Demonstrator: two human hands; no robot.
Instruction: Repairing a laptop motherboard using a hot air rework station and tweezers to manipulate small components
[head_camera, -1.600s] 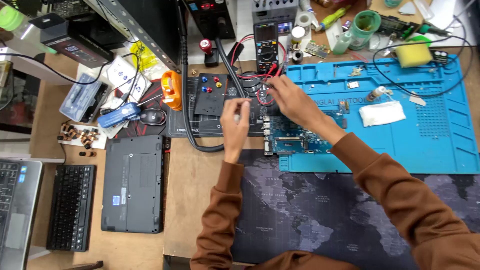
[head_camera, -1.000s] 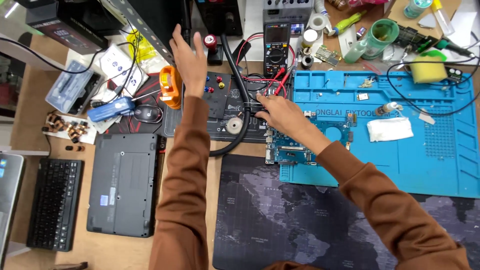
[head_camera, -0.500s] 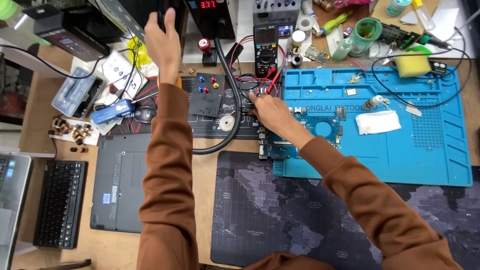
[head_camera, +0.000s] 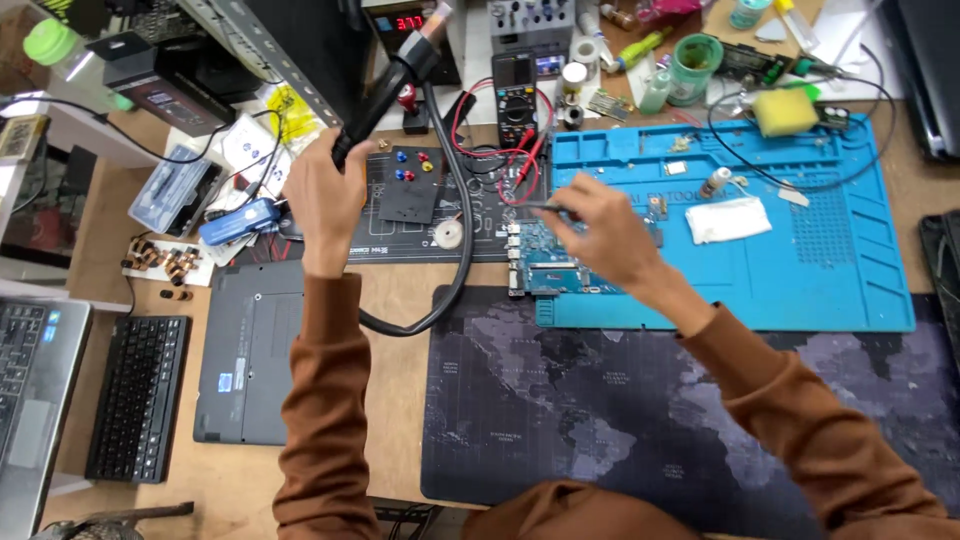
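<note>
Head view: left hand (head_camera: 322, 195) grips a black hot-air wand (head_camera: 385, 90) with a thick black hose, nozzle pointing up and away. Right hand (head_camera: 600, 232) pinches slim metal tweezers (head_camera: 532, 206) over the blue-green circuit board (head_camera: 550, 268), which lies to the wand's right, nearer the right hand.

Matt blue rubbery mat (head_camera: 840, 260), wooden desk (head_camera: 400, 420)

The wooden workbench (head_camera: 395, 410) spans the frame; a blue silicone work mat (head_camera: 800, 260) lies at upper right; a dark map-printed desk mat (head_camera: 600, 420) lies at lower centre. A closed black laptop (head_camera: 245, 365) sits left of centre; a black keyboard (head_camera: 135, 395) lies at lower left; a black printed mat (head_camera: 400, 235) lies at upper centre.
</note>
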